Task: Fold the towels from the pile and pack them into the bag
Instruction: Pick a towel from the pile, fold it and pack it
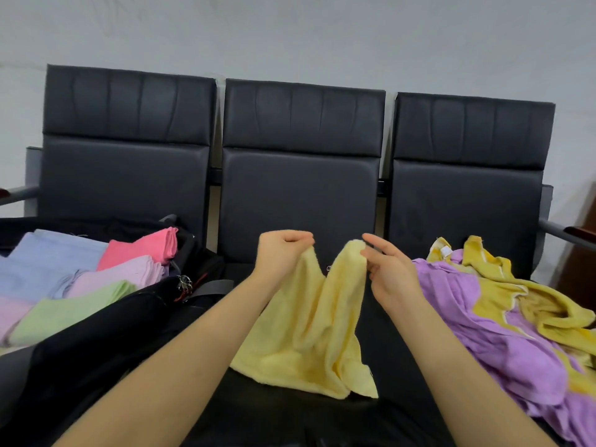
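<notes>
Black three-seat bench [300, 201] sitting against a grey wall [290, 33]. Left hand [280, 253] and right hand [392, 275] each pinching a corner of the pale yellow towel [309, 333] over the middle seat; bag [96, 333] left, pile [503, 324] right.

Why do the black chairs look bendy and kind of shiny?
Head view: the wide lens bows the chair backs toward the edges; soft room light leaves pale sheen on them, without hard shadows. Both hands, left and right, and the yellow towel look fairly sharp.
</notes>
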Demonstrator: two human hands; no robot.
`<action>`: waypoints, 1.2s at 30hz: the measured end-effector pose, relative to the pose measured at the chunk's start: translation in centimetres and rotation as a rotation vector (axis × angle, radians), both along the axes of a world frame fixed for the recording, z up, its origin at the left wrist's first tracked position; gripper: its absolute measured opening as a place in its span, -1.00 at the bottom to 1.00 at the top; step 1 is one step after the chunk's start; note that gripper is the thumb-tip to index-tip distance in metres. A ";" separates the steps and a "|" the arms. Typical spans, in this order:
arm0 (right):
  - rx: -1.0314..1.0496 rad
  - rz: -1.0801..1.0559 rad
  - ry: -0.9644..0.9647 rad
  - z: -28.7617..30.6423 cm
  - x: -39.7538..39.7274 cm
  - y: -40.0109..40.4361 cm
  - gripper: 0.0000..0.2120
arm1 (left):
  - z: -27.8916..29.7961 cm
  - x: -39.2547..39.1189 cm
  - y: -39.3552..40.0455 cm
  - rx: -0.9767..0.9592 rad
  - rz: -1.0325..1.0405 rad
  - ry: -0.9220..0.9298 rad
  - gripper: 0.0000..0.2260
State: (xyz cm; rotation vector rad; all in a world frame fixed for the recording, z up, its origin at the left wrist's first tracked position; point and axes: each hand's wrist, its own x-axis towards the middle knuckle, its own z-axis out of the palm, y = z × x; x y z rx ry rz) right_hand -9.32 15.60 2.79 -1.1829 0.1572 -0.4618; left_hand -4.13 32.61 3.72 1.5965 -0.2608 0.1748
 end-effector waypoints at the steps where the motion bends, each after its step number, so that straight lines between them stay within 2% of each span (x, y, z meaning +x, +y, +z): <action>1: -0.006 -0.020 -0.005 0.3 0.0 -0.3 -0.70 | 0.6 0.3 0.5 -0.064 0.044 0.026 -0.89; 5: -0.027 -0.115 -0.007 2.2 -0.1 -0.9 -0.60 | 3.4 1.4 2.7 -0.233 0.131 0.093 -0.84; 9: 0.071 -0.217 -0.075 5.5 -1.0 -0.8 -0.63 | 6.8 1.9 4.7 -0.347 0.173 0.104 -0.77; 14: 0.126 -0.288 -0.208 10.0 -2.3 -0.9 -0.65 | 10.9 2.5 6.8 -0.470 0.215 0.030 -0.78; 20: 0.090 -0.320 -0.285 13.7 -3.4 -0.7 -0.65 | 12.9 2.5 7.9 -0.497 0.328 -0.096 -0.81; 23: 0.026 -0.362 -0.288 14.0 -3.3 -1.0 -0.60 | 13.0 2.8 8.3 -0.439 0.425 -0.130 -0.79; 26: 0.058 -0.386 -0.273 14.1 -3.4 -1.4 -0.59 | 13.0 2.9 8.8 -0.405 0.461 -0.156 -0.79; 31: 0.102 -0.430 -0.230 13.4 -3.5 -1.8 -0.64 | 12.8 2.9 9.2 -0.402 0.315 -0.111 -0.79; 33: 0.146 -0.448 -0.245 13.1 -3.4 -1.8 -0.62 | 12.8 3.1 9.1 -0.228 0.237 -0.133 -0.76; 36: 0.093 -0.465 -0.247 13.1 -3.4 -1.9 -0.61 | 13.2 3.1 9.1 0.041 0.239 -0.161 -0.51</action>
